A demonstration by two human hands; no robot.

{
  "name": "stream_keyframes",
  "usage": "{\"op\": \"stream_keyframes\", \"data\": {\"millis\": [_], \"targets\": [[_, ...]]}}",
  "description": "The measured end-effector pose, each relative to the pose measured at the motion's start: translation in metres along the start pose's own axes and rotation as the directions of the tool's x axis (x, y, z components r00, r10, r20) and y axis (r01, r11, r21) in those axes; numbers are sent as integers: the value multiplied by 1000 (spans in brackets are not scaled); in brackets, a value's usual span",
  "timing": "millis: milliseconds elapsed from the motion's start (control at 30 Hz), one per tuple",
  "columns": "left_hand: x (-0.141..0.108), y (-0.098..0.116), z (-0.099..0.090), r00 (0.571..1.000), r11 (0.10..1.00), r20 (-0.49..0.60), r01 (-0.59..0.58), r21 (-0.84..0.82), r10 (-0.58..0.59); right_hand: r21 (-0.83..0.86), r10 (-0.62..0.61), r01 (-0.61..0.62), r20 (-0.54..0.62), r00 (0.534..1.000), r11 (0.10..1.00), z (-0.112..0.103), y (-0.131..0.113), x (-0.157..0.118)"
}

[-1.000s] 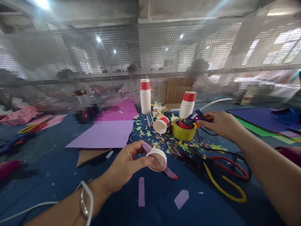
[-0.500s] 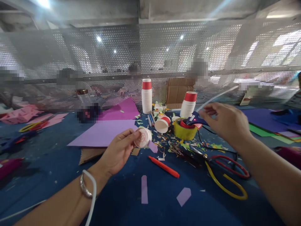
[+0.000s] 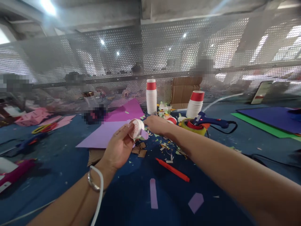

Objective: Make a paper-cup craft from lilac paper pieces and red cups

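Note:
My left hand (image 3: pixel 121 146) pinches a small white paper cup (image 3: pixel 136 128) between thumb and fingers. Its round end shows a pinkish criss-cross pattern, and a purple paper tab (image 3: pixel 144 135) sticks out from its side. Just right of the cup is my right hand (image 3: pixel 156 124), fingers curled together, their tips partly hidden; what they hold, if anything, I cannot make out. A blue glue gun (image 3: pixel 211 121) rests with its nozzle end on a yellow tape roll (image 3: pixel 199 130). Nearer to me lie a purple strip (image 3: pixel 153 193) and a purple pointed piece (image 3: pixel 196 202).
Two stacks of white cups, one upright (image 3: pixel 151 100) and one leaning (image 3: pixel 194 106), stand at the back. An orange-red marker (image 3: pixel 172 169) lies in front, amid paper scraps. Purple sheets (image 3: pixel 98 135) are at left, blue and green sheets (image 3: pixel 268 119) at right. A cable hangs at my left wrist.
My right hand has moved left from beside the glue gun to the cup. The left hand has tilted the cup a little. My right arm now hides the scissors.

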State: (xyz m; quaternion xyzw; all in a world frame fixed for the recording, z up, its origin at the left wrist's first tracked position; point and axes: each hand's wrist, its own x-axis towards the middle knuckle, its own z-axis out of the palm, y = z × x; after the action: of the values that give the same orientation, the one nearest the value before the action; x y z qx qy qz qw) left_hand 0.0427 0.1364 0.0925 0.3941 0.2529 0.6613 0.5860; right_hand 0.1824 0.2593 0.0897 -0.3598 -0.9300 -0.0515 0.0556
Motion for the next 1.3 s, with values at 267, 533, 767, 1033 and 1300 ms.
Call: {"op": "stream_keyframes", "data": {"millis": [267,533,767,1033,1300], "targets": [[1,-3,-1,1000,1000,-26,4,-17,-4,-16,29,-27,161,987,1000,13,-3,33],[2,-1,-1,994,997,-102,35,-70,-42,-29,-20,26,193,981,999,12,0,26],[3,-2,-1,997,1000,-69,28,-13,-29,17,-53,50,205,977,999,8,2,23],[3,-3,-1,991,997,-126,48,-53,-54,135,17,-24,51,999,990,-3,4,3],[-6,-7,2,993,993,32,115,27,-115,400,162,16,-408,899,916,-24,-3,-80]]}}
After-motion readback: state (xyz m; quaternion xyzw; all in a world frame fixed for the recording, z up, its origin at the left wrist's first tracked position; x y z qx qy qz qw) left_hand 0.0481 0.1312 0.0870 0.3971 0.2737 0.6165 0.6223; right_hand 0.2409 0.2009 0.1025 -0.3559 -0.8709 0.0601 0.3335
